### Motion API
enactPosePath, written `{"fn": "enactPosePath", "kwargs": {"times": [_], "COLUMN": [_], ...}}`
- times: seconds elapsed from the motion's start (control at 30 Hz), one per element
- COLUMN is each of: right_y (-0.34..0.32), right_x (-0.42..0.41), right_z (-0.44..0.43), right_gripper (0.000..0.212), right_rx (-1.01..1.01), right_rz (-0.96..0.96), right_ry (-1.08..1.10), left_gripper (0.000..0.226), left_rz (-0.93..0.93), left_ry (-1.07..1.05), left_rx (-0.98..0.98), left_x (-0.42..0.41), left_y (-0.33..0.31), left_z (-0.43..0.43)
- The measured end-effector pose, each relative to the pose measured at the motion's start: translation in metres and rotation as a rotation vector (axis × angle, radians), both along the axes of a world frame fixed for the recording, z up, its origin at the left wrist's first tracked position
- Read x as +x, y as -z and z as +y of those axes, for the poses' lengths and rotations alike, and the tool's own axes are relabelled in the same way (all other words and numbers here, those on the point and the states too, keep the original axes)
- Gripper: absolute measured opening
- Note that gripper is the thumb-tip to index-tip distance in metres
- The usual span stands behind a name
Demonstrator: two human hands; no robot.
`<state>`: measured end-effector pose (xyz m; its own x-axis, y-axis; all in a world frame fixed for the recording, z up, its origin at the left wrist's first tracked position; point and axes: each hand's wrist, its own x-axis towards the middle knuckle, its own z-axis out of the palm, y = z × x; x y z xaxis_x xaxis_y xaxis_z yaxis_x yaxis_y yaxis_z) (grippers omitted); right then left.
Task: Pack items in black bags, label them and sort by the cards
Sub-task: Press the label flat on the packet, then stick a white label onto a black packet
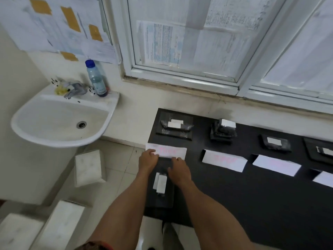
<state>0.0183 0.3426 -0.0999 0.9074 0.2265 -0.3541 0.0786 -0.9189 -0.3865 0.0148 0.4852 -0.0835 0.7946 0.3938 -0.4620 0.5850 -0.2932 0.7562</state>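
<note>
The black bag (164, 200) with two white labels (161, 181) on it lay on the bench (234, 204) just on the near side of the leftmost card (173, 151). Its long axis ran straight from the person toward that card, so its far end all but met the card's near edge. Both hands sat at that far end. The left hand (147, 160) was at the card's near left corner, knuckles up, with its fingertips on the card's edge. The right hand (179, 169) was just short of the card's near right corner, its fingers bent down over the end of the bag. Whether either hand pinched the bag or only rested there could not be told, because the backs of the hands hid the fingertips. By my reading this was the sorting step, and the bag's place was the pile of labelled bags (175, 126) lying beyond the card. The bag would then have to travel lengthwise, away from the person and over the card. Both hands seemed about equally near the bag, the right a little more over it. Right of the card lay a second card (223, 160) with its own stack behind it, and left of the card, off the bench, hung a white sink (61, 121).
</note>
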Motion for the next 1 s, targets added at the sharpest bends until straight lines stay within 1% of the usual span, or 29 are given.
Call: {"fn": "enactPosePath", "kwargs": {"times": [0.03,0.1,0.17,0.2,0.3,0.4,0.43,0.5,0.57,0.63,0.67,0.73,0.83,0.93,1.0], "right_y": [0.003,0.009,0.016,0.016,0.023,0.03,0.031,0.032,0.029,0.028,0.029,0.029,0.032,0.032,0.028], "right_x": [-0.016,-0.048,-0.068,-0.078,-0.094,-0.1,-0.1,-0.1,-0.097,-0.092,-0.09,-0.089,-0.091,-0.093,-0.093], "right_z": [0.0,0.001,0.006,0.01,0.016,0.011,0.008,0.005,0.007,0.011,0.012,0.014,0.006,-0.003,-0.01], "right_gripper": [0.045,0.043,0.045,0.046,0.048,0.031,0.028,0.033,0.042,0.045,0.043,0.036,0.029,0.027,0.016], "right_rx": [0.019,0.054,0.096,0.111,0.121,0.091,0.087,0.112,0.157,0.195,0.208,0.224,0.224,0.211,0.212], "right_rz": [0.014,0.036,0.065,0.084,0.13,0.141,0.137,0.135,0.143,0.157,0.161,0.167,0.181,0.198,0.188], "right_ry": [0.007,-0.001,0.007,0.016,0.067,0.094,0.097,0.099,0.149,0.224,0.248,0.288,0.331,0.306,0.275], "left_gripper": [0.035,0.035,0.029,0.029,0.04,0.041,0.041,0.036,0.021,0.023,0.021,0.027,0.04,0.042,0.049], "left_rz": [0.018,0.115,0.215,0.235,0.234,0.254,0.261,0.271,0.303,0.351,0.373,0.389,0.423,0.445,0.397], "left_ry": [0.026,0.1,0.151,0.158,0.132,0.152,0.163,0.18,0.206,0.237,0.265,0.297,0.288,0.291,0.254], "left_rx": [0.007,-0.01,-0.068,-0.089,-0.107,-0.122,-0.12,-0.132,-0.165,-0.19,-0.196,-0.204,-0.227,-0.195,-0.185], "left_x": [-0.015,-0.043,-0.061,-0.07,-0.082,-0.086,-0.088,-0.09,-0.091,-0.091,-0.092,-0.092,-0.092,-0.092,-0.09], "left_y": [0.006,0.014,0.025,0.027,0.031,0.031,0.029,0.024,0.016,0.012,0.01,0.011,0.015,0.019,0.019], "left_z": [-0.004,-0.011,-0.017,-0.018,-0.021,-0.02,-0.02,-0.02,-0.02,-0.022,-0.022,-0.024,-0.026,-0.029,-0.029]}}
